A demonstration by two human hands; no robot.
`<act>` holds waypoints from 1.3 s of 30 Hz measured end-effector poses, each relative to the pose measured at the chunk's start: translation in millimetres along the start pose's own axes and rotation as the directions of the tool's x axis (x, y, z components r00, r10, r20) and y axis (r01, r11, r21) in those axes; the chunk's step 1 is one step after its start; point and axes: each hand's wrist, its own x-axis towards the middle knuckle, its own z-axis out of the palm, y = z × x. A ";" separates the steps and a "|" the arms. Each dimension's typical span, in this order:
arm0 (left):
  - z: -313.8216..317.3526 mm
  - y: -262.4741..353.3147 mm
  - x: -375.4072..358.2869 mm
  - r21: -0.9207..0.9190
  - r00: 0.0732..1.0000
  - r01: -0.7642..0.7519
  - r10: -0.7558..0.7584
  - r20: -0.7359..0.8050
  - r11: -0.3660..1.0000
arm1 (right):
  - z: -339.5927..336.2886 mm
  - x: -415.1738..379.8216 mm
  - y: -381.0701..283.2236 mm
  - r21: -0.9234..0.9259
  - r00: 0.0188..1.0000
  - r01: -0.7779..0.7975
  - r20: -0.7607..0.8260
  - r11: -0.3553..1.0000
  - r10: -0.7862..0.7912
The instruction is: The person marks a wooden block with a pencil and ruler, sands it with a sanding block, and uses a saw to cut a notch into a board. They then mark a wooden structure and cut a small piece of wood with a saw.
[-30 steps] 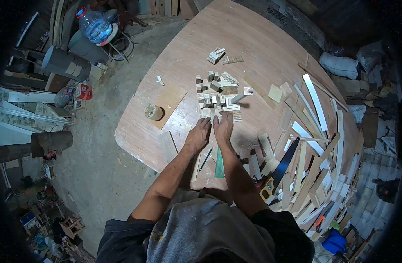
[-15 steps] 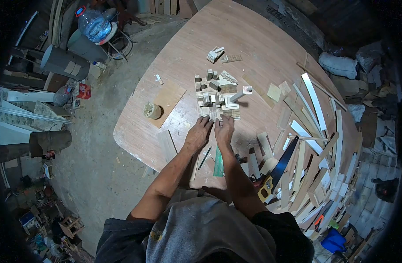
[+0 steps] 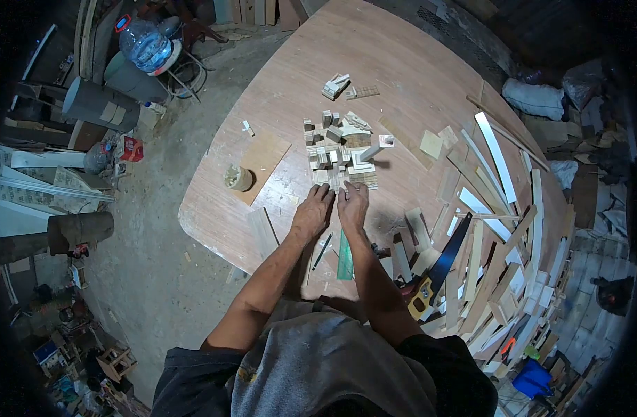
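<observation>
A small wooden architectural model (image 3: 338, 149) of block-like buildings, with a tall square tower (image 3: 371, 150) at its right, stands on the table before me. My left hand (image 3: 313, 212) is at the model's near edge, its fingers bent and close together on that edge. Beside it, my right hand (image 3: 353, 207) has its fingers curled against the same edge, the two hands a small gap apart. Whatever lies under the fingertips is too small to make out. A green strip (image 3: 344, 258) lies below my right wrist, and a dark pencil-like stick (image 3: 323, 251) rests between my forearms.
A round container (image 3: 238, 178) stands on a thin board (image 3: 268, 165) to the left. Beyond the model sits a small wooden piece (image 3: 336, 86). On the right, a handsaw (image 3: 440, 267) lies by a heap of wood strips (image 3: 503, 254). The wooden table (image 3: 402, 62) has rounded corners.
The view has shifted slightly, so the table and model appear a little further left. Both hands stay at the model's near edge with hardly any change of pose.
</observation>
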 end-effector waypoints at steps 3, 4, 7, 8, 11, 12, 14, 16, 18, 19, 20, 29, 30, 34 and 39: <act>0.2 0.6 5.4 0.019 1.000 0.000 0.000 0.000 1.000 | -1.6 1.8 -1.0 -0.020 1.000 0.008 0.014 1.000 -0.007; 2.3 0.0 7.3 0.051 1.000 -0.010 0.010 0.000 0.999 | -1.7 2.3 -1.7 -0.059 1.000 0.009 0.023 0.998 -0.007; 6.8 0.8 13.8 0.014 1.000 0.019 -0.019 -0.004 1.000 | -2.2 2.3 -2.2 -0.092 1.000 0.025 0.018 0.995 -0.023; 7.9 1.3 15.4 0.016 1.000 0.017 -0.017 -0.004 1.000 | -2.1 2.1 -2.3 -0.086 0.999 0.040 0.007 0.995 -0.040; 1.7 6.9 21.0 0.027 0.994 0.075 -0.077 0.073 0.997 | -0.4 1.5 -1.3 -0.078 0.999 0.048 -0.004 0.996 -0.048; 1.9 7.1 21.8 0.059 0.993 0.073 -0.078 0.088 0.996 | -0.2 1.2 -1.1 -0.076 0.999 0.047 -0.005 0.996 -0.048; 2.6 8.1 21.7 0.092 0.992 0.068 -0.078 0.102 0.993 | -0.2 1.1 -0.1 -0.088 0.999 0.044 -0.009 0.995 -0.045; 1.5 10.3 20.0 0.083 0.992 0.093 -0.100 0.081 0.992 | 1.0 1.2 1.3 -0.085 0.999 0.046 -0.016 0.995 -0.048; 4.3 10.0 20.4 0.101 0.994 0.088 -0.094 0.063 0.991 | 1.9 1.6 2.1 -0.082 0.998 0.049 -0.023 0.995 -0.051; 6.9 9.1 20.0 0.118 0.995 0.082 -0.088 0.046 0.990 | 2.1 1.3 2.3 -0.080 0.999 0.047 -0.024 0.996 -0.049; 9.5 8.0 19.4 0.118 0.995 0.082 -0.088 0.047 0.990 | 2.1 1.1 2.5 -0.078 0.999 0.045 -0.025 0.996 -0.047; 2.7 17.0 27.1 0.106 0.986 0.132 -0.141 0.089 0.986 | -3.4 3.9 -5.4 -0.070 0.998 0.063 -0.017 0.996 -0.064; 3.1 16.5 28.7 0.118 0.986 0.127 -0.139 0.093 0.985 | -3.5 3.9 -5.5 -0.070 0.998 0.062 -0.019 0.996 -0.064; 7.5 13.7 35.3 0.238 0.986 0.085 -0.116 0.118 0.968 | -4.1 4.6 -6.6 -0.043 1.000 0.013 0.025 0.999 -0.012; 18.1 11.6 37.6 0.245 0.990 0.080 -0.105 0.093 0.966 | -21.2 3.2 -10.2 -0.080 0.999 0.034 0.041 0.996 -0.031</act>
